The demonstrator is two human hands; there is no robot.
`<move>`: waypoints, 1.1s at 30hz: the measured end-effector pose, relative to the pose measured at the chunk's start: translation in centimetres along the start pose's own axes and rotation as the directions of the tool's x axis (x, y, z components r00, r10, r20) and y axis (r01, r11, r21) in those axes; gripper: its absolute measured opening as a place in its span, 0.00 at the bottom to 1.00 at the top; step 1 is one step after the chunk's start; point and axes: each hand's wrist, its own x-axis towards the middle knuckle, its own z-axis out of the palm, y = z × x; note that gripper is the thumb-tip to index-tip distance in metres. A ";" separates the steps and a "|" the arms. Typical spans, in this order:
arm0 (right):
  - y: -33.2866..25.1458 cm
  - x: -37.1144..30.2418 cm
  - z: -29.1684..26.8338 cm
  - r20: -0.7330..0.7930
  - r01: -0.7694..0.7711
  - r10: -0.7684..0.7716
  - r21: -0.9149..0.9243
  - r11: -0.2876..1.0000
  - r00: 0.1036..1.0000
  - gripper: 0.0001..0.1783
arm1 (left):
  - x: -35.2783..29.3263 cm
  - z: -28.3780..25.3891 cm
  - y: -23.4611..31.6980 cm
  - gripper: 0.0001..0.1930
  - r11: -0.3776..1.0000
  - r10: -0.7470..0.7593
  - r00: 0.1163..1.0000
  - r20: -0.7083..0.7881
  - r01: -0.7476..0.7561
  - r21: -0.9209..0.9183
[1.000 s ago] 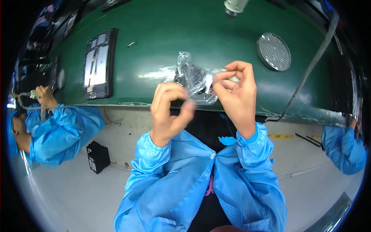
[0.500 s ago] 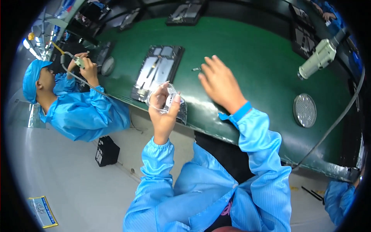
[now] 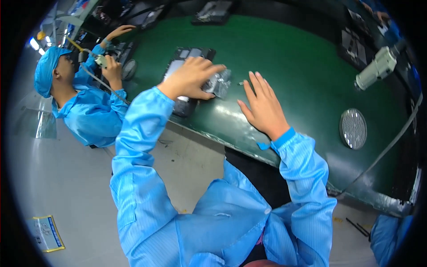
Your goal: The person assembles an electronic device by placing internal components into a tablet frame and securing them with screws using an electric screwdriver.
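Note:
My left hand [image 3: 192, 76] reaches over a black flat device with silver panels [image 3: 181, 107], covering much of it. Between its thumb and fingers is a crumpled, shiny clear-grey plastic bag [image 3: 219, 84]; what the bag holds, I cannot make out. My right hand [image 3: 265, 107] is open, palm down over the green bench top [image 3: 302, 89], its fingers stretched out and holding nothing. A tiny light-coloured part [image 3: 240, 83] lies just beside its fingertips.
A pale green cylindrical power tool [image 3: 377, 67] hangs at the right, with a round ribbed dish [image 3: 353, 128] below it. A grey cable [image 3: 391, 144] runs along that side. More black devices [image 3: 212, 12] stand at the back. A co-worker in blue [image 3: 84, 98] works at the left.
My left hand has swung up and forward with the plastic, now palm down over the device. My right hand has shifted slightly right and toward me. The co-worker's far hand has reached out.

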 end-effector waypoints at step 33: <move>13.4 0.7 -14.8 -0.459 -0.313 0.668 0.632 0.709 0.585 0.30 | 0.3 1.9 -2.8 0.12 0.712 -0.665 0.685 -0.297 0.462 -0.530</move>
